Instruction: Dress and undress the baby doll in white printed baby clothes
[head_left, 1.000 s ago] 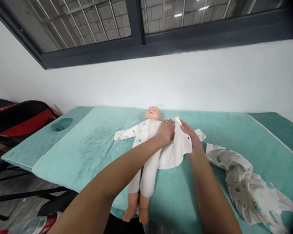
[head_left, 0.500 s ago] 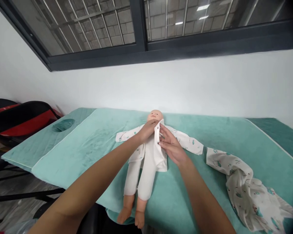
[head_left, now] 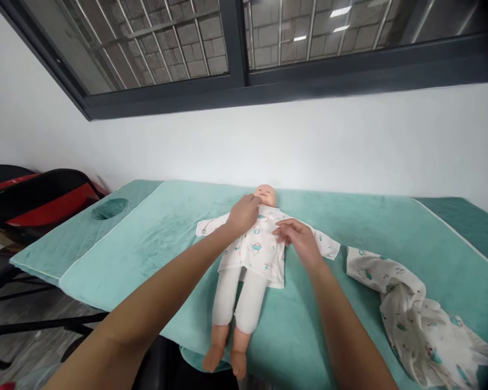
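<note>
A baby doll (head_left: 266, 196) lies on its back in a white printed baby shirt (head_left: 257, 248), with white covering on its legs (head_left: 250, 303) and bare feet. My left hand (head_left: 244, 214) is closed at the shirt's collar, just below the doll's chin; its fingertips are partly hidden. Over the shirt's chest, on the right side, my right hand (head_left: 299, 237) has its fingers bent and apart, holding nothing that I can see. Both front panels of the shirt now lie over the doll's body, and its sleeves stretch out to either side.
A second printed garment (head_left: 427, 319) lies crumpled on the right of the teal-covered massage table (head_left: 179, 238). The table cover has a round hole (head_left: 109, 208) at the left. Black and red chairs (head_left: 52, 197) stand beyond that end. A wall and a dark window frame (head_left: 236, 86) rise behind.
The shirt's front panel, held folded up showing its plain inside, now lies flat across the doll's chest. My right hand has let go of it and moved slightly right; my left stays by the collar.
</note>
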